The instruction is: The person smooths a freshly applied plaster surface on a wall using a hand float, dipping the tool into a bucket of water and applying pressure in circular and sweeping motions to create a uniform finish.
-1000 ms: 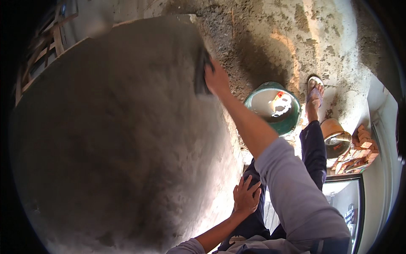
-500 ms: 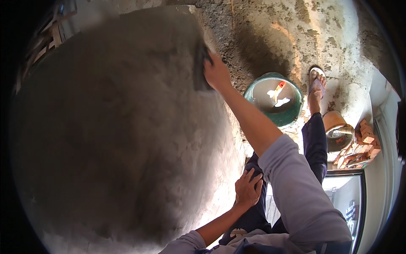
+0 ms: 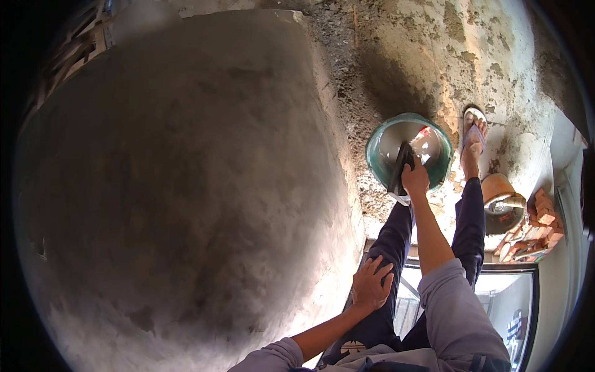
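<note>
My right hand (image 3: pixel 417 178) is closed around the handle of a dark, flat plastering trowel (image 3: pixel 400 170). It holds the trowel tilted on edge over the near side of a round green tub (image 3: pixel 447 164) of greyish water. A brush with a red and pale handle (image 3: pixel 423 134) shows inside the tub, partly lost in glare. My left hand (image 3: pixel 372 285) lies on my thigh with its fingers spread, holding nothing. At left stands a broad grey plastered wall (image 3: pixel 186 161), its surface smooth and patchy in tone.
Rough mortar crumbs (image 3: pixel 350 111) line the wall's foot. My sandalled foot (image 3: pixel 474 131) stands right of the tub. Farther right are an orange-rimmed bucket (image 3: pixel 498 185) and stacked red bricks (image 3: pixel 545 214). Behind my legs is a dark-framed glass panel (image 3: pixel 527 291).
My right hand has left the wall's right edge with the trowel and come right and down to the green tub. My left hand stays on my thigh.
</note>
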The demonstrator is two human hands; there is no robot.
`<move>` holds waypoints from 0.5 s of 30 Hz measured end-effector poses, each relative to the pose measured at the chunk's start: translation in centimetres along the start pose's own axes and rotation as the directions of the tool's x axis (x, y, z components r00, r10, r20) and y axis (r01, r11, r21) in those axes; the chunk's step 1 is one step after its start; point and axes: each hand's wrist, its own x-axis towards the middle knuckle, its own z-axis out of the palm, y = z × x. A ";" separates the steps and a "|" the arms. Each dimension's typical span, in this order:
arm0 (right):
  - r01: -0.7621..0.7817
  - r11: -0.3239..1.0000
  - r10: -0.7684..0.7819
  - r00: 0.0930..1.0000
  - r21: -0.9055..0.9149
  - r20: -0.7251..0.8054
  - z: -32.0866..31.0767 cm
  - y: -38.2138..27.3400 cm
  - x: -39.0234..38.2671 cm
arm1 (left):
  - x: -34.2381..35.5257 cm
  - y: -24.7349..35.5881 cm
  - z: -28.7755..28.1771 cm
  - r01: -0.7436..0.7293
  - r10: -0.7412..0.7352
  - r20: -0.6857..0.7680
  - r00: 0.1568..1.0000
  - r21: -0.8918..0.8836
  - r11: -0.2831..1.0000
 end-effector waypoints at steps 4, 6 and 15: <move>0.005 1.000 -0.005 1.000 0.004 0.020 0.8 1.6 0.3 | 0.1 -0.5 -0.2 0.009 -0.008 0.013 1.000 -0.049 0.999; 0.081 0.943 -0.080 0.997 0.323 -0.019 0.3 1.4 -1.4 | 0.0 -0.5 -0.3 0.036 -0.034 0.038 0.999 -0.042 0.999; 0.676 0.527 -0.564 0.732 0.515 -0.383 0.8 -26.5 0.1 | -0.1 -2.0 -0.6 0.051 -0.050 0.029 0.998 -0.046 0.998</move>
